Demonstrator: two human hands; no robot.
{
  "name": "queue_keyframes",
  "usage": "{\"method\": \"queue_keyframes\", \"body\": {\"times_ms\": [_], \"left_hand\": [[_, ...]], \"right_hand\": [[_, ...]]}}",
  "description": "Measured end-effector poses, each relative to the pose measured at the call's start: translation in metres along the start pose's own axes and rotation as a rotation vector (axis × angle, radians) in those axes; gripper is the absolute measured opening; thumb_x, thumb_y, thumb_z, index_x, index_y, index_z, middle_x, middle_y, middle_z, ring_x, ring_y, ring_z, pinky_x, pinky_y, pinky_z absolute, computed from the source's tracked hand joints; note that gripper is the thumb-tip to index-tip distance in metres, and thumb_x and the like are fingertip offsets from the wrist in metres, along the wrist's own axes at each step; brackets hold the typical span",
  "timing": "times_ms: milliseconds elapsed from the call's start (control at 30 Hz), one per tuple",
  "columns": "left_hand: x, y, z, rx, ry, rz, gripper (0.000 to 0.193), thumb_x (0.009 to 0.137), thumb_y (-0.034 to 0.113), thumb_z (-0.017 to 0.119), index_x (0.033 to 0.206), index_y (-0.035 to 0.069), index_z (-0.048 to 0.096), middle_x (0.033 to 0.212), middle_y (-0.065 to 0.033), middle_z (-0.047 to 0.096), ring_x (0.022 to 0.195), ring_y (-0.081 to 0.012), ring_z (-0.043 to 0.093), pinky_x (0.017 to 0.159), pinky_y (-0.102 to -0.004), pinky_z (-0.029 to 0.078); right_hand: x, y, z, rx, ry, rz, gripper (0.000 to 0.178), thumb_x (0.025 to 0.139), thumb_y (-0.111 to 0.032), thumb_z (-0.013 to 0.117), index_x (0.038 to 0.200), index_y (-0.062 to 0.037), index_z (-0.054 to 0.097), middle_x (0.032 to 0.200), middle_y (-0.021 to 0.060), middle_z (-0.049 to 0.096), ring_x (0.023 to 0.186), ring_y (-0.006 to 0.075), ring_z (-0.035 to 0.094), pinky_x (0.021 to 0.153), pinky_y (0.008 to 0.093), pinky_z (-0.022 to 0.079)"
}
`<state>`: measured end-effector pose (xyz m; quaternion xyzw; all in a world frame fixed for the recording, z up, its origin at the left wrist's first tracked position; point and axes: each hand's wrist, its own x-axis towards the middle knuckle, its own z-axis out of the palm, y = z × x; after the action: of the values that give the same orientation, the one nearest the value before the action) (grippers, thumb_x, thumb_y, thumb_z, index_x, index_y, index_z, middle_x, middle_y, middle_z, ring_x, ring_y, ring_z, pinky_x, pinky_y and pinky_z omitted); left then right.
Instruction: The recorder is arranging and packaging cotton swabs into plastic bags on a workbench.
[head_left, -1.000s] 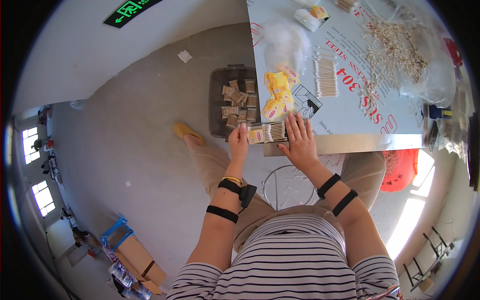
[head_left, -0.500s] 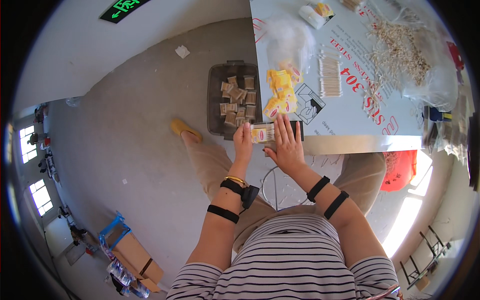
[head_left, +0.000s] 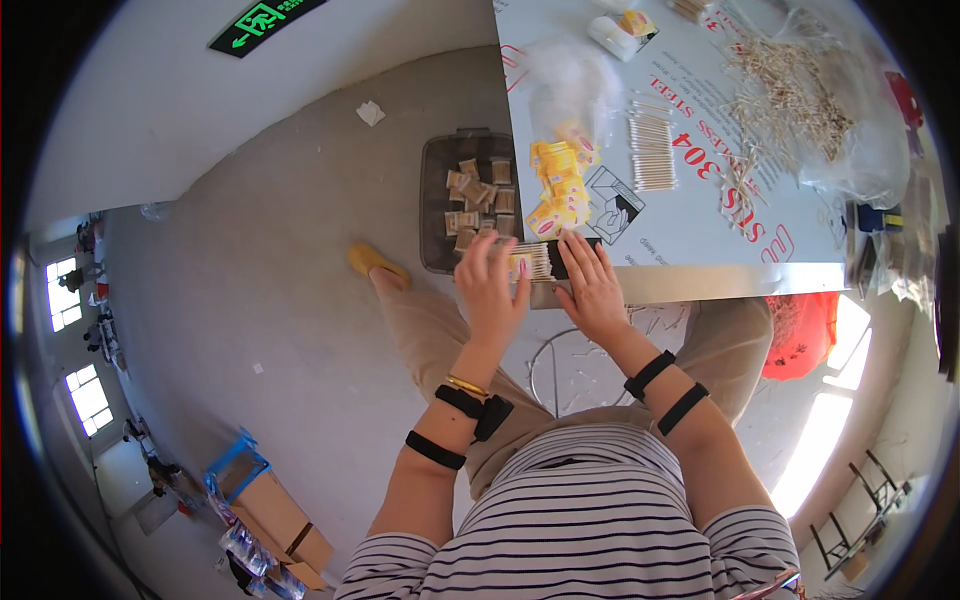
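Note:
My left hand is at the left end of a small bundle of cotton swabs at the table's near edge. Its fingers are apart and slightly bent, with the thumb next to the yellow label, which they partly cover. My right hand lies with fingers stretched over a black flat piece at the bundle's right end. Just beyond is a pile of yellow printed labels. A row of cotton swabs lies farther right.
A dark plastic bin with several swab packs stands left of the table. Clear plastic film lies behind the labels. Loose swabs spill from a clear bag at far right. A red bag is below the table.
My left hand has loosened from a pinch on the bundle's left end, spreading its fingers over it. My right hand has shifted slightly right, exposing more of the black piece.

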<state>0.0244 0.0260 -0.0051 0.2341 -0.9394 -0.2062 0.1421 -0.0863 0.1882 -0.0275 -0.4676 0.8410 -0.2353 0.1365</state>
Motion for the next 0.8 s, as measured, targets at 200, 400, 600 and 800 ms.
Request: {"method": "queue_keyframes", "body": {"times_ms": [200,400,600,800], "left_hand": [[-0.021,0.012,0.012,0.191,-0.276,0.163,0.077,0.098,0.053,0.049,0.156,0.005,0.032,0.164,-0.0140,0.026,0.152,-0.0355,0.019,0.120,-0.0624,0.008],[-0.019,0.016,0.015,0.219,-0.255,0.192,0.079,0.098,0.056,0.046,0.156,0.004,0.030,0.164,-0.0137,0.027,0.152,-0.0328,0.020,0.120,-0.0630,0.008],[-0.014,0.019,0.010,0.261,-0.266,0.197,0.079,0.099,0.056,0.044,0.155,0.001,0.031,0.163,-0.0143,0.027,0.152,-0.0328,0.021,0.120,-0.0631,0.007],[-0.018,0.020,0.010,0.255,-0.254,0.170,0.080,0.099,0.056,0.043,0.155,0.000,0.029,0.164,-0.0146,0.024,0.153,-0.0324,0.018,0.120,-0.0627,0.006]], "right_hand": [[0.002,-0.005,-0.001,-0.032,0.003,-0.002,0.074,0.092,-0.027,0.060,0.155,-0.0021,0.030,0.162,0.0097,0.029,0.151,0.0253,0.025,0.123,0.0443,0.019],[0.003,0.005,-0.001,-0.121,0.002,-0.041,0.072,0.093,-0.029,0.059,0.154,-0.0021,0.032,0.161,0.0095,0.031,0.149,0.0236,0.027,0.123,0.0419,0.020],[0.009,0.008,-0.008,-0.088,0.054,-0.082,0.069,0.090,-0.024,0.061,0.150,-0.0010,0.038,0.157,0.0111,0.037,0.143,0.0260,0.036,0.119,0.0425,0.026],[0.016,0.009,-0.018,-0.052,0.070,-0.102,0.066,0.088,-0.017,0.061,0.149,-0.0013,0.040,0.153,0.0112,0.042,0.140,0.0272,0.038,0.117,0.0434,0.029]]}}
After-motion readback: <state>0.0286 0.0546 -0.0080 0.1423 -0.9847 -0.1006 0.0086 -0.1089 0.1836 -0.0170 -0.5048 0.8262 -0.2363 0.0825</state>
